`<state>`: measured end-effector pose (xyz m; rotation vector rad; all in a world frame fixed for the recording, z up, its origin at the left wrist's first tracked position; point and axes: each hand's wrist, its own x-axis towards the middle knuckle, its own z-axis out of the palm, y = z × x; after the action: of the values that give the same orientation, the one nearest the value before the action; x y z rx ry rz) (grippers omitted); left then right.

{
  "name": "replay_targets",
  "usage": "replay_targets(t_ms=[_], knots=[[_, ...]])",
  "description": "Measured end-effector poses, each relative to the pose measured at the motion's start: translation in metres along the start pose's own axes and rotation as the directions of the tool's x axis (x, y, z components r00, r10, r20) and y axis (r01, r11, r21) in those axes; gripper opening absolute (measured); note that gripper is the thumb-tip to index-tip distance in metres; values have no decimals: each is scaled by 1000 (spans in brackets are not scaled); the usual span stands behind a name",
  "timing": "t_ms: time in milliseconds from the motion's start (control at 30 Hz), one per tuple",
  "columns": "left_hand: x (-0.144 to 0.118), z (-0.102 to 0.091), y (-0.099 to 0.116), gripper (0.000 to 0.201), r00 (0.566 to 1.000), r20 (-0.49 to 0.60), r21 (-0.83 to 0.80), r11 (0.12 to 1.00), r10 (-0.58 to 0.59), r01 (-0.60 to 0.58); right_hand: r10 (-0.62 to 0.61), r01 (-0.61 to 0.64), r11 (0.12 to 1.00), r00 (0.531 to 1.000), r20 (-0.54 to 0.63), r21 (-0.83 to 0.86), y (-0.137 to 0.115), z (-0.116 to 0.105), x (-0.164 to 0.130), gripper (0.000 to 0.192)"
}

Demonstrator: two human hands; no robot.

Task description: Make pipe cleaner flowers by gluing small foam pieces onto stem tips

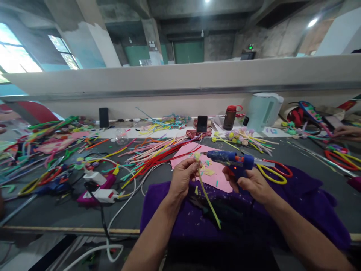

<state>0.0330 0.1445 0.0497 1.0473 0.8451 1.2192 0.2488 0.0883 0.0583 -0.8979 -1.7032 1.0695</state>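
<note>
My left hand [184,175] is closed in a pinch around a yellow-green pipe-cleaner flower [208,201], whose stem hangs down to the right. Its small yellow head shows just above my fingertips. A blue hot glue gun [231,159] is gripped in my right hand [252,184], its nozzle pointing left at the flower head. Whether nozzle and flower touch, I cannot tell. A small orange light glows on the gun's side. Beneath both hands lies a pink sheet [220,180] with small coloured scraps, partly over a purple cloth [158,199].
Bundled pipe cleaners [152,156] lie left of the pink sheet. Yellow-and-red-handled scissors [272,175] rest on the right. White plugs and a power strip [104,195] with cables sit at left. A kettle [263,111], a bottle [229,118] and a phone [202,124] stand behind. Another person's hand [348,132] is far right.
</note>
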Motion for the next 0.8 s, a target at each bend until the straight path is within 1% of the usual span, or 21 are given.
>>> replay_targets(t_ms=[100, 167, 300, 467, 667, 800], knots=[[0, 1, 0, 24, 1000, 8, -2, 1000, 6, -6, -5, 5, 1000, 1000, 10, 5, 1, 3, -1, 27], [0, 1, 1, 26, 1000, 1, -5, 1000, 7, -7, 3, -3, 1000, 1000, 14, -8, 2, 4, -1, 30], [0, 1, 1, 28, 1000, -12, -3, 1000, 4, -4, 8, -7, 998, 1000, 16, -66, 2, 6, 0, 34], [0, 1, 1, 23, 1000, -6, 3, 1000, 13, -13, 14, -9, 990, 999, 29, -141, -1, 6, 2, 37], [-1, 3, 2, 24, 1000, -16, -1, 1000, 22, -22, 30, -27, 989, 999, 17, -148, 0, 6, 3, 35], [-2, 3, 2, 25, 1000, -14, -9, 1000, 13, -13, 21, -17, 983, 1000, 18, -182, 0, 6, 3, 33]])
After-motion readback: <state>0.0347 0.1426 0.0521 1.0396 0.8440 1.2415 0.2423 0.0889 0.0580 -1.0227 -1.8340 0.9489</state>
